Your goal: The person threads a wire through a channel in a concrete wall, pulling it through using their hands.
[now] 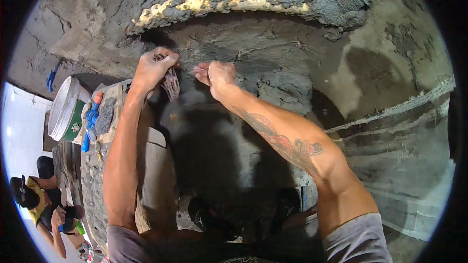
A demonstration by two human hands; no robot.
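Stringy, brownish-grey bundle of thin fibres (170,85), in the person's left hand (156,69), left of centre in the upper half of the view; the left fingers are curled tightly around it, with a loop showing above the thumb and loose strands hanging below the fist; the right hand (220,74) is just beside it, apart from the strands, with fingers (203,72) bent and pointing left toward the bundle; whether they pinch anything small cannot be told. Both bare forearms reach up from the lower edge, the right one tattooed, with grey short sleeves at the elbows. Beyond the hands is a rough, dark grey, mud-like surface (273,48); above it bulges a thick, wet-looking, lumpy grey ridge (336,7), its lower edge marked by a broken strip of pale yellow material (248,4). Left of the left forearm lie a bright blue tool with an orange-red end (91,117) and, just beside it, a fuzzy dark grey pad (104,116); farther left is a white round bucket with a green band (76,122), tilted in this curved view. At right, a greyish translucent sheet (399,170) spreads downward; at the far lower left, well apart, is another person in a dark cap and a yellow-and-black top (38,199), one arm bent.
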